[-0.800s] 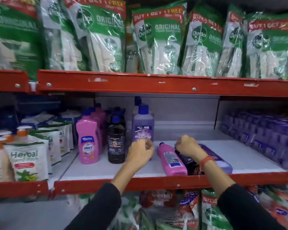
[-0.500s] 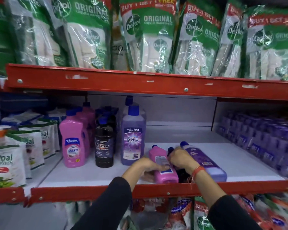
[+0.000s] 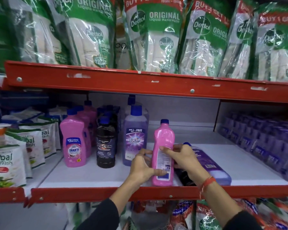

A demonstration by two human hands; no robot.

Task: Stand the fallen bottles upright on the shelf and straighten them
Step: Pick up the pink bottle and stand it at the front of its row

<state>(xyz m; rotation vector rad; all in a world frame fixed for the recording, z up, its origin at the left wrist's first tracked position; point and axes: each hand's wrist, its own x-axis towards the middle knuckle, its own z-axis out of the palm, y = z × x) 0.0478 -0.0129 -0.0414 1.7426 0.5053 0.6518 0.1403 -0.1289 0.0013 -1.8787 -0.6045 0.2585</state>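
Note:
A pink bottle (image 3: 163,143) with a blue cap stands upright near the front of the white shelf (image 3: 90,175), its back label facing me. My left hand (image 3: 142,165) grips its lower left side and my right hand (image 3: 181,156) grips its right side. Just right of it a purple bottle (image 3: 211,166) lies on its side, cap toward the back. A dark bottle (image 3: 184,177) lies between them, mostly hidden under my right wrist. To the left stand upright rows: pink Shakti bottles (image 3: 72,143), dark Bactin bottles (image 3: 106,146) and purple Bactin bottles (image 3: 135,136).
A red shelf beam (image 3: 140,82) runs overhead with green Dettol pouches (image 3: 156,34) on it. Herbal hand wash pouches (image 3: 5,161) fill the left bay. Purple packs (image 3: 264,143) line the right bay. The red front lip (image 3: 93,193) edges the shelf.
The pink bottle lay on its side with both hands closing on it; now it stands upright, held between both hands. The camera has moved closer.

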